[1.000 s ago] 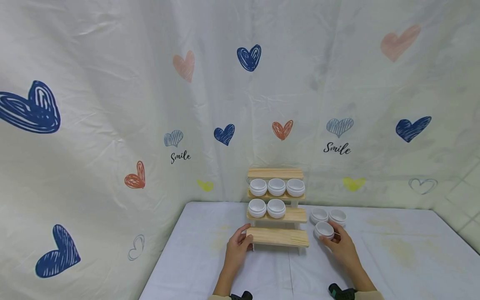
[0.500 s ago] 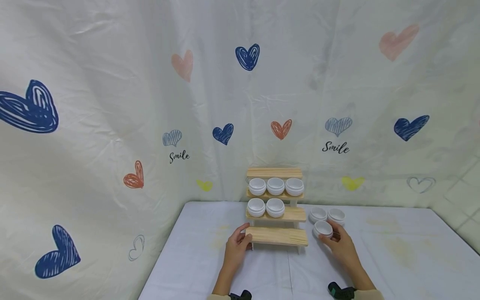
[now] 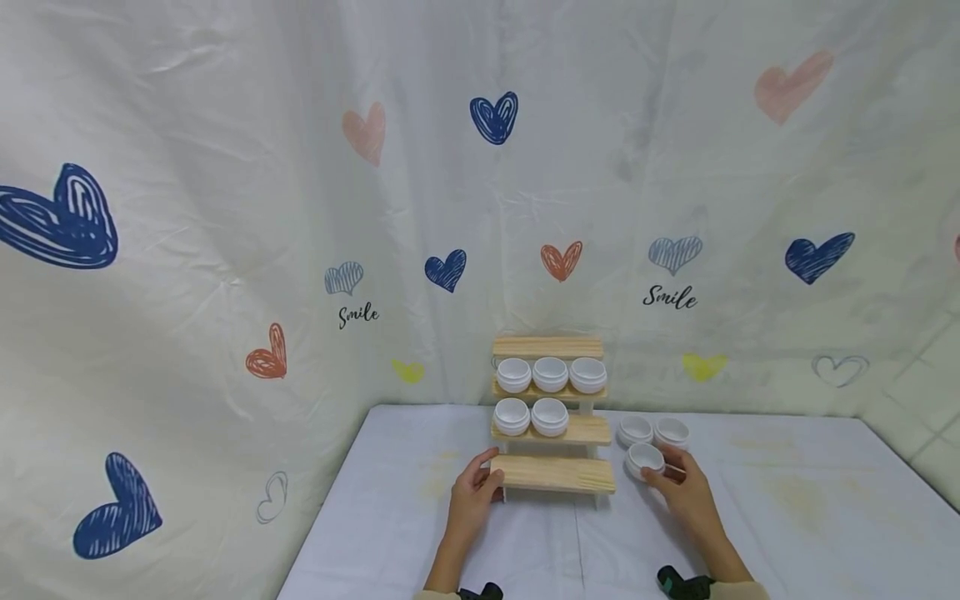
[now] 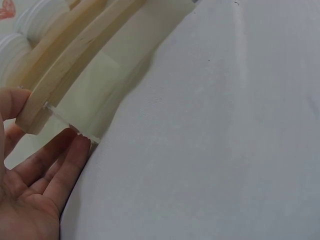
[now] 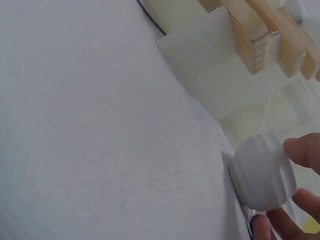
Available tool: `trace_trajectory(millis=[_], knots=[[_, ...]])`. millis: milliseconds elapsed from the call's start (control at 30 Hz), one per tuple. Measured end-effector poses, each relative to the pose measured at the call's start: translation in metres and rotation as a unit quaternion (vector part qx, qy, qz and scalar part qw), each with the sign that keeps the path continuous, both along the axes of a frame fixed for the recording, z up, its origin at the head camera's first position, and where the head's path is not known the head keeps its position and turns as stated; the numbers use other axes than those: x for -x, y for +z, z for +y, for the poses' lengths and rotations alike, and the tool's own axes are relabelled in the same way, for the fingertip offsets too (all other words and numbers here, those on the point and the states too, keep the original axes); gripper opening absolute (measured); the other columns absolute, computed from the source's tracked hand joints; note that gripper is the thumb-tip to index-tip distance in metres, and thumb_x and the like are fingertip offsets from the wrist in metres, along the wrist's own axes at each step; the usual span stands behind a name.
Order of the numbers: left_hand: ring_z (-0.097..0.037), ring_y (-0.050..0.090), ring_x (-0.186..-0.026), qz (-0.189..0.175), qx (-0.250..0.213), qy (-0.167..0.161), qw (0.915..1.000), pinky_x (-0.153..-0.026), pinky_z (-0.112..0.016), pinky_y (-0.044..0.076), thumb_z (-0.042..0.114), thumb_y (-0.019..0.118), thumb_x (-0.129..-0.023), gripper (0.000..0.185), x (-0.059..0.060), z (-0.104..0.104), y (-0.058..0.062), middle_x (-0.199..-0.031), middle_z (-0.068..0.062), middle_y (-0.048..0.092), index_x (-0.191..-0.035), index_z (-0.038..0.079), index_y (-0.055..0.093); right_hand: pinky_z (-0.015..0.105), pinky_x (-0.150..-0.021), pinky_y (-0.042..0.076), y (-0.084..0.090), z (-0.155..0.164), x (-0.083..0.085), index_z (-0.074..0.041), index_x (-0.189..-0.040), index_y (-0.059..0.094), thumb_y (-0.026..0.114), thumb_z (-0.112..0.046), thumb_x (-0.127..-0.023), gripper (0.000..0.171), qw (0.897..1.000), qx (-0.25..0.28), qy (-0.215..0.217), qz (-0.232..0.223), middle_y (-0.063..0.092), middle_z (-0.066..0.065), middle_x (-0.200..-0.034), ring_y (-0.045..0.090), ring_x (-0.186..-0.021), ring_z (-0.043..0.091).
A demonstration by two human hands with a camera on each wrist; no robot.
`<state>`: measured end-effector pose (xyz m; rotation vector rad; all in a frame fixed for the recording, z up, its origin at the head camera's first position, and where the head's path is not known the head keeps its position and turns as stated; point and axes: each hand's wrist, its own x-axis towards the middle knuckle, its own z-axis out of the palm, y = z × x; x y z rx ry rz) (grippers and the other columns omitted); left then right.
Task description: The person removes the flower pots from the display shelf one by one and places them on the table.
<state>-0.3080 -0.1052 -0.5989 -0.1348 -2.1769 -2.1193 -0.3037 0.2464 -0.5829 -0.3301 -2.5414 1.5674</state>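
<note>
Pinching white jar (image 3: 647,459) with my right hand (image 3: 686,497) | left hand (image 3: 472,500) gripping wooden rack's (image 3: 555,473) bottom-shelf left end | risk: jar slips, toppling neighbouring jars.

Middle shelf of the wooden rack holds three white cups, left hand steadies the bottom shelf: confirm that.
Not quite: the middle shelf holds two white cups, as the head view shows. The left hand does steady the bottom shelf.
</note>
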Motion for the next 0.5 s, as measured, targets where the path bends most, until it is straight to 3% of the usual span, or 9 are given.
trace_trajectory(millis=[100,133,300,500], knots=[[-0.011,0.07,-0.087,0.005,-0.003,-0.002,1.0,-0.075,-0.032,0.063,0.016,0.066,-0.099,0.043,0.0,-0.001,0.0,-0.108,-0.015,0.074,-0.141,0.011,0.061,0.046,-0.103,0.05,0.002,-0.002,0.0,-0.001,-0.155,0.032,0.069,-0.03,-0.098,0.074,1.0,0.001,-0.025,0.007,0.041,0.027,-0.15,0.047,-0.133,0.042],[-0.011,0.07,-0.086,0.006,-0.004,-0.002,1.0,-0.075,-0.032,0.063,0.016,0.066,-0.099,0.043,0.0,-0.001,0.001,-0.108,-0.015,0.074,-0.141,0.011,0.06,0.049,-0.104,0.048,0.003,-0.003,0.0,-0.001,-0.154,0.033,0.068,-0.029,-0.098,0.072,0.999,0.002,-0.034,0.013,0.042,0.027,-0.149,0.047,-0.133,0.042],[-0.011,0.07,-0.086,0.009,-0.001,-0.002,1.0,-0.074,-0.031,0.063,0.015,0.066,-0.099,0.043,-0.001,0.0,0.0,-0.107,-0.015,0.074,-0.141,0.01,0.06,0.022,-0.088,0.045,0.012,-0.008,-0.007,-0.002,-0.147,0.042,0.064,-0.026,-0.1,0.057,0.994,0.012,-0.092,0.061,0.049,0.021,-0.143,0.049,-0.125,0.032],[-0.01,0.07,-0.086,0.008,0.001,-0.003,1.0,-0.075,-0.033,0.063,0.015,0.066,-0.099,0.042,-0.001,-0.001,0.001,-0.107,-0.015,0.074,-0.14,0.01,0.061,0.003,-0.078,0.04,0.03,-0.017,-0.015,-0.004,-0.134,0.055,0.063,-0.015,-0.099,0.038,0.978,0.047,-0.146,0.142,0.059,0.012,-0.123,0.049,-0.101,0.002]])
